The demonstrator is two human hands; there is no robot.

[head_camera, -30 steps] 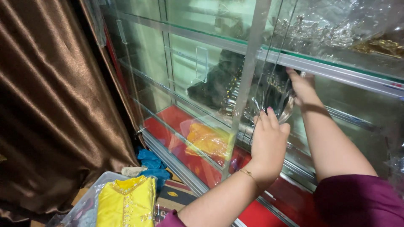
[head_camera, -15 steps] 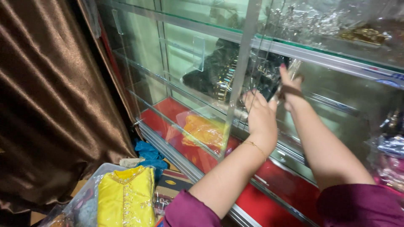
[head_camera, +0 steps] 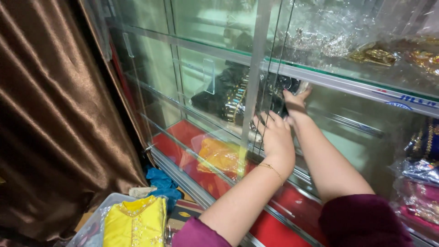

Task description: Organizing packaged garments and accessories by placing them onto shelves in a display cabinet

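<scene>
Cabinet: clear glossy glass door [head_camera: 151,82], brushed metal rail [head_camera: 347,84]. Left of cabinet: curtain [head_camera: 50,119], satin cloth w/ sheen. Bag [head_camera: 281,87]: crinkled clear plastic over dark cloth. Cabinet base [head_camera: 192,132]: matt red lining.

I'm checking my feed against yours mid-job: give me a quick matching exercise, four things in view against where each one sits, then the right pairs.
Things:
1. yellow garment
2. orange packet
3. black garment
4. brown curtain

Places:
A. hanging left of the cabinet
B. on the red bottom shelf, behind glass
C. in the clear bin on the floor
D. on the middle glass shelf, at the right hand

Pairs: 1-C, 2-B, 3-D, 4-A
</scene>
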